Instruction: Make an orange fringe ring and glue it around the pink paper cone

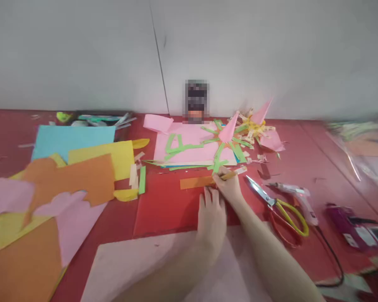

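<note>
My right hand (229, 187) is closed round a slim yellow pencil (229, 175), its pale upper end pointing right. Under the writing tip, which my fingers hide, lies an orange paper strip (193, 182). My left hand (212, 209) rests flat, fingers stretched out to the lower edge of the strip. Beneath both hands is a red sheet (166, 205). Just beyond the right hand, green paper strips radiate from a pink paper cone (229, 129) on a pink sheet (189, 155).
Scissors (275, 203) with yellow and red handles, a pink glue gun (299, 195) with a cord, and a purple device (355, 228) lie to the right. Orange paper (85, 178), yellow, pink and blue sheets overlap on the left. A second pink cone (263, 114) stands behind.
</note>
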Demonstrator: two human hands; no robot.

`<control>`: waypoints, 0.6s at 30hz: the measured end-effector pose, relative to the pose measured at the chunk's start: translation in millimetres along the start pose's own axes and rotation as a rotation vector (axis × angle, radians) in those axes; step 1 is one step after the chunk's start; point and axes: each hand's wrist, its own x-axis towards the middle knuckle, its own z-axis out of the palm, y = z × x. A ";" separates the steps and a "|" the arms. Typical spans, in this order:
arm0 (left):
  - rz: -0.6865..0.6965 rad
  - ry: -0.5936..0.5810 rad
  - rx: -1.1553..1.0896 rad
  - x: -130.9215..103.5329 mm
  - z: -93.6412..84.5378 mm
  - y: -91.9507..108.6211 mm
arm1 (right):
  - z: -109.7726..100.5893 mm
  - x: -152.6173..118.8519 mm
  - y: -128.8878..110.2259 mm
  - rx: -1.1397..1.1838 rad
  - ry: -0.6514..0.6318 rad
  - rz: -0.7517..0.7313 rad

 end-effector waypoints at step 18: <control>0.009 0.001 0.033 1.6 -0.1 -1.1 | -3.1 -1.8 -5.3 0.061 -0.096 0.075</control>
